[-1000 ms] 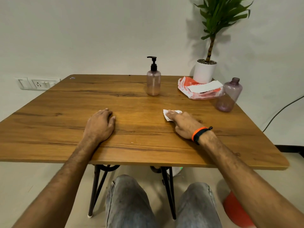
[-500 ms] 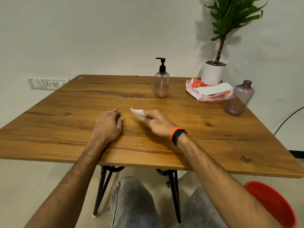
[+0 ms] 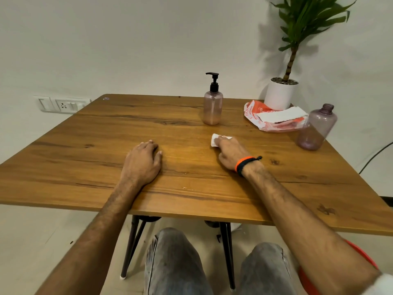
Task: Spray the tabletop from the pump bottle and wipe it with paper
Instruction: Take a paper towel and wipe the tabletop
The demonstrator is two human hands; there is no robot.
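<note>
A pink pump bottle (image 3: 213, 107) with a black pump stands upright at the back middle of the wooden tabletop (image 3: 106, 150). My right hand (image 3: 230, 153), with an orange and black wristband, holds a small folded white paper (image 3: 214, 139) down on the wood a little in front of the bottle. Only the paper's far edge shows past my fingers. My left hand (image 3: 141, 161) rests palm down on the table to the left, holding nothing.
An orange and white pack with white paper on top (image 3: 274, 118) lies at the back right, beside a white pot with a plant (image 3: 280, 93). An uncapped purple bottle (image 3: 316, 128) stands near the right edge. A red bin (image 3: 308, 277) sits on the floor, lower right.
My right hand swept the paper left toward my left hand, then back right to the spot in front of the pump bottle. My left hand stayed in place.
</note>
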